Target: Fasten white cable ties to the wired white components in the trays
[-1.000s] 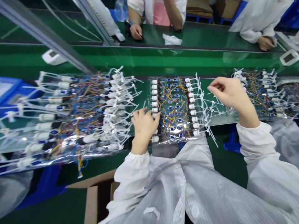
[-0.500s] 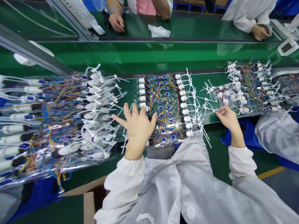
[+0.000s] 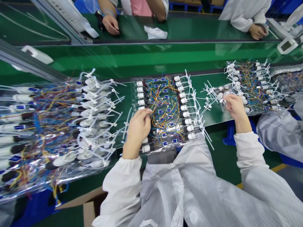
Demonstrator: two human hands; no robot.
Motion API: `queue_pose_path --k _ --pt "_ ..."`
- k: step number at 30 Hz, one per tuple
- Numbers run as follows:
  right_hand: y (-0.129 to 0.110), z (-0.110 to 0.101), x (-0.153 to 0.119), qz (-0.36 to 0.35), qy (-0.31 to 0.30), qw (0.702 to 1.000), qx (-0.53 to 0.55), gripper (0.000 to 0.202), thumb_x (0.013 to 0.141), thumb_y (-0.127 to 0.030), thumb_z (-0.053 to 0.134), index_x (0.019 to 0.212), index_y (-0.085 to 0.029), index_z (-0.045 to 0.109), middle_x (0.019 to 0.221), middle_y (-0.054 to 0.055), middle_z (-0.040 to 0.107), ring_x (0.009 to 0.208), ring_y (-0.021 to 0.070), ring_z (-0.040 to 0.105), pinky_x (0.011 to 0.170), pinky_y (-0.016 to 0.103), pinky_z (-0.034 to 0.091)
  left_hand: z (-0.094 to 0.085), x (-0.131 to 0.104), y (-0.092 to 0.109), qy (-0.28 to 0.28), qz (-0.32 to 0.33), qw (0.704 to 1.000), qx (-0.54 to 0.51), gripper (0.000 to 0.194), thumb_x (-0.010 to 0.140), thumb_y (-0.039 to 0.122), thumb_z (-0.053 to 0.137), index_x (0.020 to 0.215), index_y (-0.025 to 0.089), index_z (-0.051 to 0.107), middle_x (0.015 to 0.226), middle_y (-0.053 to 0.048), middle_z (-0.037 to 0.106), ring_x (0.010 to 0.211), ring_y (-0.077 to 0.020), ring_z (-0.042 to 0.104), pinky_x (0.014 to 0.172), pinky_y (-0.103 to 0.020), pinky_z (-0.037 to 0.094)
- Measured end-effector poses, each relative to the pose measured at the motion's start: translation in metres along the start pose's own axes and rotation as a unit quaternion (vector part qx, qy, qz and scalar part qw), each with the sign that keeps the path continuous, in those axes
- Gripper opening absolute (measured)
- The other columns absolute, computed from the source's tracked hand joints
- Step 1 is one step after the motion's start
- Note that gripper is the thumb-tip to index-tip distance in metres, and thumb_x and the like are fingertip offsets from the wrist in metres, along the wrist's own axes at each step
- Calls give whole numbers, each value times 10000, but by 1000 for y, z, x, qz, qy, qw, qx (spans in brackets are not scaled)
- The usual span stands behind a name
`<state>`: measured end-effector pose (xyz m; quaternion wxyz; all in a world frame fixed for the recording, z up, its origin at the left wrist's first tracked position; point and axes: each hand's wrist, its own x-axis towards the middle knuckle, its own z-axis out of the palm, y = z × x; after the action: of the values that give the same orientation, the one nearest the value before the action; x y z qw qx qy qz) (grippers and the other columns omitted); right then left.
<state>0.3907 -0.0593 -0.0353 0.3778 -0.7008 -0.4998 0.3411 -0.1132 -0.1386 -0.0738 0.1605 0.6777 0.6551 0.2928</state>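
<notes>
A clear plastic tray lies in front of me, with wired white-and-black cylindrical parts in two columns and tangled coloured wires between them. White tubes with small cross-shaped ends stick out on its right side. My left hand is over the left column, its fingers curled together by the white cylinders; what they grip is hidden. Off to the right, my right hand pinches at a small group of similar parts in clear plastic. Its fingertips cover the thing between them.
A larger stack of trays with wired parts stands at the left. More filled trays lie at the right. Across the green bench, two people's hands rest near a plastic bag. A metal post rises at the left; a cardboard box sits below.
My left hand has gone from spread fingers to curled ones over the tray's left column. My right hand has moved up from the tube ends to the small plastic-wrapped group. The view has shifted slightly.
</notes>
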Motion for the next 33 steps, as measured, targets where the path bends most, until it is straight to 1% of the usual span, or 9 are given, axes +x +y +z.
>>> queue_pose_path --k 3,5,9,15,20,24,27,31,33 --pt "1 -2 -6 -4 5 1000 14 480 960 -744 665 754 -382 426 486 -91 290 479 172 268 547 412 304 -1 -1 -7 -6 9 1000 -11 513 1131 217 424 1359 223 883 1565 -169 849 1510 -340 803 1434 -578 586" --pt "4 2 -15 -29 56 998 15 506 973 -791 636 763 -377 435 510 -80 294 510 189 292 562 422 326 1 -2 -8 -4 14 1000 -11 481 1151 257 457 1370 221 883 1582 -175 842 1509 -347 805 1419 -580 600" --pt "16 15 -44 -93 144 981 -90 417 964 -715 698 818 -330 627 619 0 525 627 251 498 678 457 477 3 -2 -7 4 2 1000 -8 411 1161 289 532 1386 239 872 1582 -163 838 1506 -351 801 1364 -576 643" --pt "27 2 -69 -92 -13 980 -177 256 893 -560 786 859 -307 813 670 33 696 687 292 642 771 466 525 5 -4 -9 6 -11 1000 -6 476 1155 281 575 1571 214 796 1585 -181 833 1369 -346 839 1303 -549 673" --pt "28 -16 -37 -171 -126 954 -210 246 935 -446 715 1067 -333 890 866 70 777 777 302 670 891 507 555 6 2 -15 6 -53 999 -12 518 1135 341 657 1607 183 801 1539 -191 851 1044 -289 865 1189 -516 715" --pt "28 -13 -8 -228 -201 929 -212 127 848 -429 805 926 -375 890 1012 139 754 950 368 728 1001 603 587 4 8 -13 0 -68 997 -26 506 1111 318 730 1583 167 831 1433 -178 880 1030 -289 864 1118 -480 736" --pt "23 -20 -3 -243 -162 939 -184 44 778 -472 905 778 -436 878 1020 180 774 944 425 760 948 694 591 4 8 -7 10 -64 997 -42 427 1115 220 760 1526 154 855 1449 -184 870 1107 -286 869 1143 -449 724" --pt "4 -31 -1 -266 -6 958 -104 135 750 -570 945 666 -532 845 914 186 753 810 441 704 752 758 519 11 9 -4 41 -41 997 -48 352 1115 115 790 1460 151 856 1452 -197 844 1318 -314 847 1254 -475 683" --pt "-13 -26 1 -216 112 968 63 320 483 -566 1071 562 -434 791 728 104 670 586 338 583 554 626 438 15 9 -5 48 -35 997 -49 346 1117 103 803 1452 176 852 1413 -183 848 1335 -329 845 1267 -509 684"
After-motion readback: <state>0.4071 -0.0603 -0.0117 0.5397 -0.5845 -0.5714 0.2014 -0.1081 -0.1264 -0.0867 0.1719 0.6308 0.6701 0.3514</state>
